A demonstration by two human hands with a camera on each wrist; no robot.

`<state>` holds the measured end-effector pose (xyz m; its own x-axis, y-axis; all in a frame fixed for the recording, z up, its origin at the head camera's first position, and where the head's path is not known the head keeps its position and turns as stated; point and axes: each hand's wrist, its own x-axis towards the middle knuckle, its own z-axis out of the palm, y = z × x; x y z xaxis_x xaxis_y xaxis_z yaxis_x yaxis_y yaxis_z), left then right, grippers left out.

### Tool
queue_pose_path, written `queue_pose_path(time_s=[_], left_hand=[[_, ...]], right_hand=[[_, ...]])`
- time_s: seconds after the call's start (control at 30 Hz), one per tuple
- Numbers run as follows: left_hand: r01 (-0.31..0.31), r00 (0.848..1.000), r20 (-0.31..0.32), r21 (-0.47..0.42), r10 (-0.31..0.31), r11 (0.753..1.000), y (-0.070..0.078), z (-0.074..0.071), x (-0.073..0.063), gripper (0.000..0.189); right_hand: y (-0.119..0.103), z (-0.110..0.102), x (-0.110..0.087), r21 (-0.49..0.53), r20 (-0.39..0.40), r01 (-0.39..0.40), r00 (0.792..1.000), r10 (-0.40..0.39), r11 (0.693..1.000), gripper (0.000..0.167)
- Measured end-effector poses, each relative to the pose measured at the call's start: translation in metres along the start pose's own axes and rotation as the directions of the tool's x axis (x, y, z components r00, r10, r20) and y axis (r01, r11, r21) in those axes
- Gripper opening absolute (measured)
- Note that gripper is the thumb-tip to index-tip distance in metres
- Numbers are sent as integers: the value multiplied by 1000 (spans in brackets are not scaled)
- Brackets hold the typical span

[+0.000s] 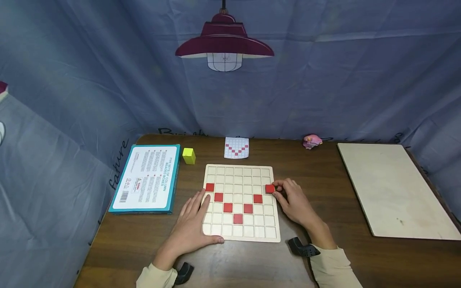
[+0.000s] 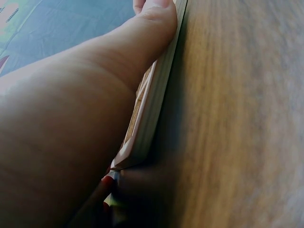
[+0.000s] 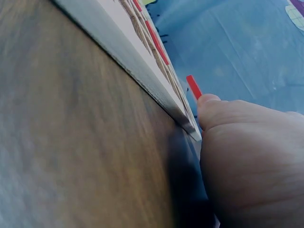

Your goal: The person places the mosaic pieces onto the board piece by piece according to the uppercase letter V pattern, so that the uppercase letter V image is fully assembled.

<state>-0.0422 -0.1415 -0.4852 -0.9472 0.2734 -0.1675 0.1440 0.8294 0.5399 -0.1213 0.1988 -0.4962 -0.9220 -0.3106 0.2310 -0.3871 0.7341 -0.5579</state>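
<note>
A pale gridded board lies on the table, with several red square tiles set in its cells in a V shape. My right hand pinches another red tile between thumb and fingers at the board's right edge. In the right wrist view this red tile juts past the thumb tip, slightly tilted above the board. Along the left side, my left hand rests on the board, fingers extended and thumb at the near edge. Most of its fingers are hidden in the left wrist view.
Behind the board stands a small card printed with a red V on a grid. To the left are a blue-edged box and a yellow block. A pink figurine and a large white panel lie to the right.
</note>
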Motion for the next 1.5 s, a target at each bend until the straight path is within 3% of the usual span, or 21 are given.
queue_pose_path(time_s=[0.33,1.5], left_hand=[[10,1000,6,-10,-10,1000,-1,-1,-1,135],[-6,1000,-25,9,6,1000,-1,2,5,132]], right_hand=[[-4,1,3,-38,37,-29,999,30,999,27],[-6,5,10,1,-19,-103,994,103,995,20]])
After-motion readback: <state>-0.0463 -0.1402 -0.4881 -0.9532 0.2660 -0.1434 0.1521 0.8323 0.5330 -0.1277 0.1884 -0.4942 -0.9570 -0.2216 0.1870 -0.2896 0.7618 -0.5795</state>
